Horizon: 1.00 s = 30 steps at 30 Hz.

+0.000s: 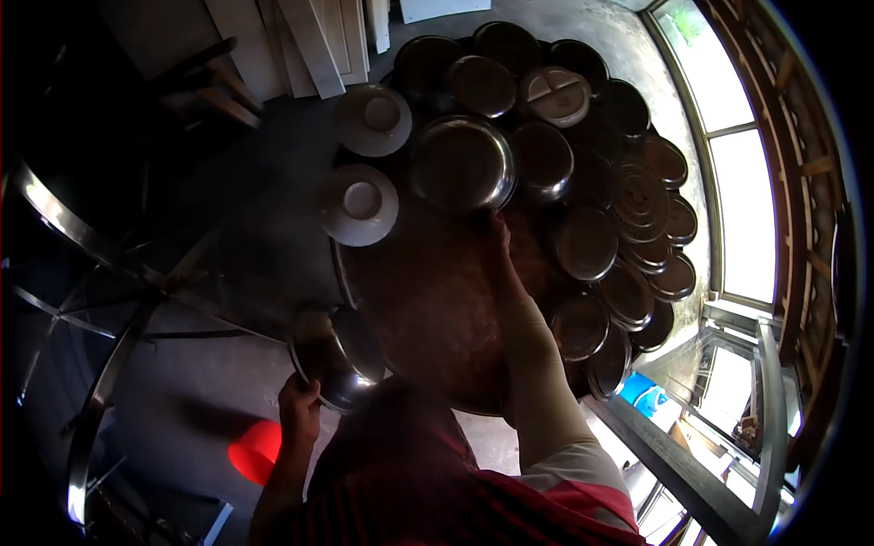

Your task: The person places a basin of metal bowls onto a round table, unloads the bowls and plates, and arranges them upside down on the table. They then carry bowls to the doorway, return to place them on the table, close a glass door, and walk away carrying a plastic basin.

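Head view: one metal vessel at each hand. Left hand (pixel 302 402) curled round rim of metal bowl (pixel 357 353), beside near left edge of round desk (pixel 428 296). Right hand (pixel 498 233) at near rim of wide basin (pixel 460 164), on desk's far half; finger opening and grip too dark to tell.

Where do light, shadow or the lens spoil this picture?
Head view: the tall white-lit windows at right are blown out and bowed by the wide lens; the far left sinks to near black; glare streaks the shiny round metal bowl in the left hand; the right hand is dim, its fingers too dark to make out clearly.
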Available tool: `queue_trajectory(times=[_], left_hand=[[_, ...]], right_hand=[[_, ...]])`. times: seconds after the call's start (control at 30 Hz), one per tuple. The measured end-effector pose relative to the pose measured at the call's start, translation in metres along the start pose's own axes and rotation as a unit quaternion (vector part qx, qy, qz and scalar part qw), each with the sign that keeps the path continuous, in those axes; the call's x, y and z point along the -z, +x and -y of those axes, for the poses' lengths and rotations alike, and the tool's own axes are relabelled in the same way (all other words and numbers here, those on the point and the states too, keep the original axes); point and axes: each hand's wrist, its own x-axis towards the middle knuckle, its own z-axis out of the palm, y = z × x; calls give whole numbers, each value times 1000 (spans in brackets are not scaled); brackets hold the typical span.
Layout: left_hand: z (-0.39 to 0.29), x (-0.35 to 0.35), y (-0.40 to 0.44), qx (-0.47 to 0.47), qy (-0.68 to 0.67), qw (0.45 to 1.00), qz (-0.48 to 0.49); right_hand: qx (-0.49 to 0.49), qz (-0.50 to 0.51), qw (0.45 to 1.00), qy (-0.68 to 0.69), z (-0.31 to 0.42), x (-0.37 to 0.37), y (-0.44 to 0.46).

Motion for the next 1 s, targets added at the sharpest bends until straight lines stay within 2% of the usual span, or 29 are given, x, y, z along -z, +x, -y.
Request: queue_trajectory(times=[0.03, 0.13, 0.23, 0.33, 0.4, 0.47, 0.57, 0.63, 0.73, 0.8, 0.83, 0.87, 0.9, 0.97, 1.0], left_hand=[[-2, -1, 0, 1, 0, 1000, -5], [-7, -3, -3, 10, 7, 1000, -16], [-5, -3, -2, 14, 14, 1000, -21], [-4, -4, -2, 9, 6, 1000, -20], [-3, -4, -1, 12, 3, 1000, -15], [-1, -6, 0, 6, -1, 1000, -7], [-1, -5, -1, 13, -9, 1000, 10], [-3, -10, 0, 20, -8, 1000, 17], [-2, -19, -1, 25, 1, 999, 19], [-1, -17, -2, 28, 4, 999, 30], [-1, -18, -2, 26, 5, 999, 32], [0, -20, -2, 25, 6, 999, 34], [0, -20, -2, 23, 6, 999, 35], [5, -15, -1, 25, -2, 999, 46], [6, -12, -2, 25, -6, 998, 50]], right_hand=[[-7, -4, 1000, 29, -10, -4, 7], [-20, -145, 988, -51, -24, -7, 16], [-67, -141, 985, 76, -18, -37, 11], [-32, -128, 991, -33, -9, -55, -2], [-14, -112, 981, -160, -27, -8, 21], [-12, -112, 969, -220, -31, -3, 28], [-43, -177, 971, -154, -16, -47, 12], [-72, -263, 962, -32, -7, -53, 11], [122, -208, 943, -229, -34, 1, 31], [112, -214, 937, -254, -17, -28, 13], [146, -195, 917, -316, -13, -33, 10], [183, -180, 891, -374, -10, -35, 8], [254, -140, 831, -474, -8, -32, 9], [282, -114, 811, -499, -2, -34, 8], [240, -130, 861, -430, 3, -36, 5]])
